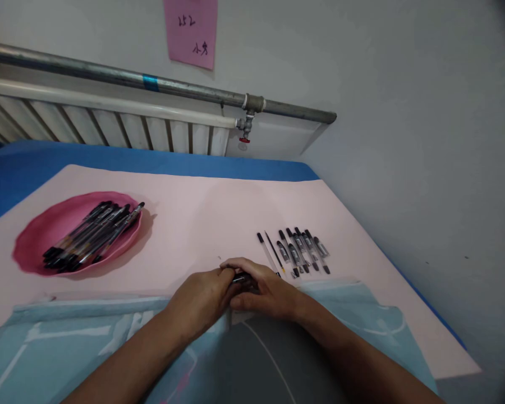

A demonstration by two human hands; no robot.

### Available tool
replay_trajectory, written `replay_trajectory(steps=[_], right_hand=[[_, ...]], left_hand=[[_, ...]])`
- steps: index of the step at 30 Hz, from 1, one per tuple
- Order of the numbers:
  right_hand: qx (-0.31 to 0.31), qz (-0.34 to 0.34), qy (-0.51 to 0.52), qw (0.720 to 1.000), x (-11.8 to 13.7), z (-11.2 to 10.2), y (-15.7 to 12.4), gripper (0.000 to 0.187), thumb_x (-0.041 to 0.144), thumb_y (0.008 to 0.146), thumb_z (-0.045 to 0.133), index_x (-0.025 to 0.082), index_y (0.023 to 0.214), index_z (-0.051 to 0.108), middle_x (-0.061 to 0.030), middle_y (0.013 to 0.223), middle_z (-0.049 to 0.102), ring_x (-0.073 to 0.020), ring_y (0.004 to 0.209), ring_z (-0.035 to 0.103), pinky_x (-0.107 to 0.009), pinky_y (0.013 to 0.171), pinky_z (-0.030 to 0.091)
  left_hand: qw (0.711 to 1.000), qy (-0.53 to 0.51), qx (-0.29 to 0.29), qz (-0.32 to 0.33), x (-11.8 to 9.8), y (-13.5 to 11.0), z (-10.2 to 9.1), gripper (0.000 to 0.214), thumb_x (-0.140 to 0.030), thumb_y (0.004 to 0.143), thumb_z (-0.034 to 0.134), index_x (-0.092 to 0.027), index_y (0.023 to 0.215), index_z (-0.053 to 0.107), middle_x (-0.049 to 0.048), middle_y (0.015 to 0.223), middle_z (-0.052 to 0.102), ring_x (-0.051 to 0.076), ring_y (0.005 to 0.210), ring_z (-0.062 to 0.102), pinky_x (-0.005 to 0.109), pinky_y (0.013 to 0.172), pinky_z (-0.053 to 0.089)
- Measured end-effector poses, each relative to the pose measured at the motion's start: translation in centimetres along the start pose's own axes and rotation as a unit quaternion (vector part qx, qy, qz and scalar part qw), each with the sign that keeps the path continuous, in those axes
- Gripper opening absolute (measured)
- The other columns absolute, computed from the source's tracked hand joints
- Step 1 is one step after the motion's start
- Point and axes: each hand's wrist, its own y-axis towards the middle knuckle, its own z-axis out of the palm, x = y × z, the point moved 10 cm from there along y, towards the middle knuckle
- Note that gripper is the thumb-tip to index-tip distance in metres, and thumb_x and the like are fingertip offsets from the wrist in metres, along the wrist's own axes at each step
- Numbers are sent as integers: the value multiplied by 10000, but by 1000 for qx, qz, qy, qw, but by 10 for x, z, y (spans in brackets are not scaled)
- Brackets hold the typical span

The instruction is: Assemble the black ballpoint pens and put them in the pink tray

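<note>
At the near edge of the pink table covering, my left hand (206, 294) and my right hand (271, 289) meet with curled fingers. Between them shows a dark, glossy pen part (242, 278), which looks like a pen cap; the rest is covered by the fingers. Just right of the hands lie a slim pen refill (274, 249) with a yellowish end and a clear, black-ended pen tube (268, 252). Beyond these, several black pen caps (294, 253) and small end pieces (327, 269) are laid out in loose rows.
A pink scalloped bowl (25, 244) at the left holds many black pens (96, 233). Light blue patterned cloth (79, 331) covers the near edge. Behind the table stand a white radiator (109, 126) and a metal pipe (193, 90). A wall (437, 196) borders the right side.
</note>
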Motion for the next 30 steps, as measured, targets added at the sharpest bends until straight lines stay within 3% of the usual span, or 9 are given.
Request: replay_trajectory(steps=[15, 23, 26, 30], right_hand=[[5, 0, 4, 1000, -1, 4, 2, 555, 284, 709, 680, 189, 1207, 455, -89, 1188, 509, -212, 1081, 500, -355, 895, 426], [-44, 12, 17, 999, -7, 2, 3, 507, 298, 736, 654, 196, 1191, 454, -95, 1180, 505, -200, 1023, 524, -329, 823, 463], [-75, 21, 51, 996, -11, -6, 1, 500, 325, 754, 628, 194, 1195, 434, -85, 1099, 532, -174, 920, 553, -300, 743, 476], [-101, 42, 48, 993, -18, -14, 0, 485, 340, 780, 585, 200, 1213, 417, -10, 805, 540, -121, 683, 529, -260, 609, 446]], left_hand=[[1000, 26, 12, 5, 2, 0, 5, 265, -244, 878, 356, -134, 1052, 524, 113, 937, 672, 241, 801, 649, 339, 644, 490], [1000, 11, -5, -2, 2, -1, -6, 249, -281, 879, 378, -183, 1046, 535, 69, 968, 665, 204, 826, 638, 306, 686, 480], [999, 8, -37, -9, 6, -4, -17, 263, -297, 890, 363, -200, 1070, 528, 54, 962, 656, 184, 845, 622, 301, 722, 471], [993, 12, -116, -18, 18, -8, -39, 256, -316, 894, 365, -222, 1062, 534, 33, 942, 644, 160, 840, 599, 289, 742, 456]])
